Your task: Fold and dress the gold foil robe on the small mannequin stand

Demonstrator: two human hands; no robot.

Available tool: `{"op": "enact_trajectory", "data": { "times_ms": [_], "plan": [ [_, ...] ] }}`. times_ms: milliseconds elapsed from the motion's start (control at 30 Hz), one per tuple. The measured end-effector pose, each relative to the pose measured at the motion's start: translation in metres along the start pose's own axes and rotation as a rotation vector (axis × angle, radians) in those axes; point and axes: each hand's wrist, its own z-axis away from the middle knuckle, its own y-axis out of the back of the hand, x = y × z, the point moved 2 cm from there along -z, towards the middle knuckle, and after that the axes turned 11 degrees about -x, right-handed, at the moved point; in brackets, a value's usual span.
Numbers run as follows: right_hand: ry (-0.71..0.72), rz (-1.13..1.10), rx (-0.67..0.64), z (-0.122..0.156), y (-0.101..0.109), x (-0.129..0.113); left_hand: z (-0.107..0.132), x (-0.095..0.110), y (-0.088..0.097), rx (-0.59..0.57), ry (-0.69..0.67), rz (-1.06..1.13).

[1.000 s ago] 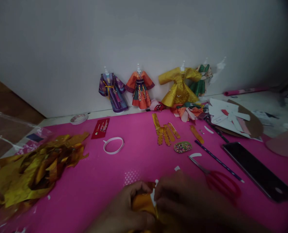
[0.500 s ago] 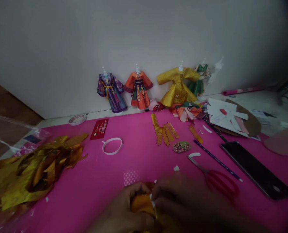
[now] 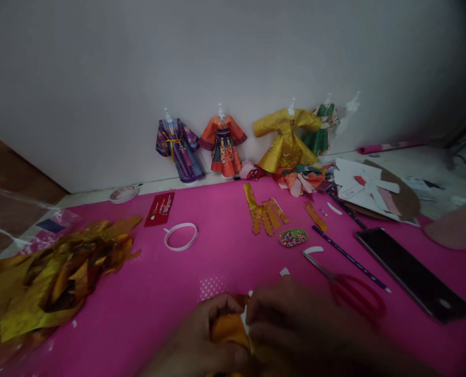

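Observation:
At the bottom middle, my left hand (image 3: 201,340) is closed around a piece of golden-orange fabric (image 3: 229,329), thumb below and index finger curled above. My right hand (image 3: 291,324) meets it from the right, its fingertips pinched at the fabric's edge. A narrow white strip (image 3: 244,319) shows between the two hands. More golden cloth hangs under the right hand, dim and partly hidden. Just right of that hand lie red-handled scissors (image 3: 354,296), blades apart from the fingers. A small white scrap (image 3: 284,272) rests beyond the knuckles.
Doll-sized garments, among them a yellow robe (image 3: 290,139), stand along the wall. Gold fabric scraps (image 3: 56,272) heap at the left. A ring of white tape (image 3: 181,237), a red card (image 3: 159,209), fabric strips (image 3: 261,214), a bead dish (image 3: 293,237), a pencil (image 3: 351,258) and a phone (image 3: 411,272) lie about.
The whole view has shifted very slightly. Both hands keep nearly the same grip on the golden fabric, and nothing on the table has been moved.

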Motion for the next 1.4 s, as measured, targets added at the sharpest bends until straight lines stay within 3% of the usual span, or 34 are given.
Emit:
{"op": "enact_trajectory", "data": {
  "times_ms": [267,400,1400],
  "plan": [
    [-0.012,0.056,-0.048,-0.0029,-0.0036,0.0051,-0.0020,0.0014,0.0004,0.021,0.003,-0.002],
    [0.000,-0.022,-0.018,-0.0018,0.0025,-0.0002,-0.0015,0.0020,0.0005,0.018,0.017,0.013],
    [0.049,-0.005,0.048,0.0020,0.0007,0.0065,0.0013,0.0022,-0.0018,0.034,-0.062,0.036]
  ]
}}
